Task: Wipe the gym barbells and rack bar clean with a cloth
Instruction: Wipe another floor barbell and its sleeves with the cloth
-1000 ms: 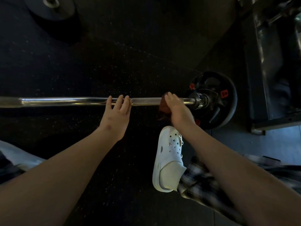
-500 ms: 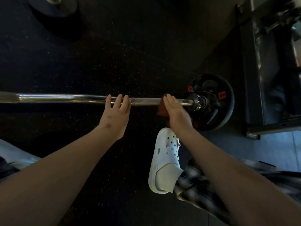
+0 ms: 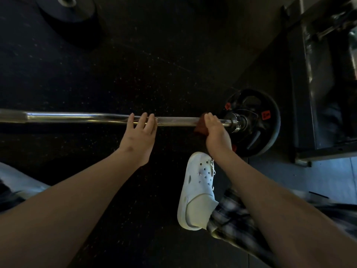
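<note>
1. My right hand [image 3: 216,132] is clenched round the reddish cloth [image 3: 199,129], which is wrapped on the barbell [image 3: 77,117] shaft just inboard of the collar [image 3: 238,123] — wrapped, I judge, so one pass cleans all round.
2. My left hand [image 3: 139,137] is released, straightish fingers resting on the shaft mid-bar; likely steadying it against rolling.
3. The barbell sits low over the dark floor [image 3: 135,64] on its black plate [image 3: 257,122]; collar and plate block the cloth's travel rightward.
4. A white clog [image 3: 199,190] is near the bar, beneath my right forearm; a metal frame [image 3: 309,93] stands beyond the plate; a loose plate [image 3: 65,6] lies far left — well apart.
</note>
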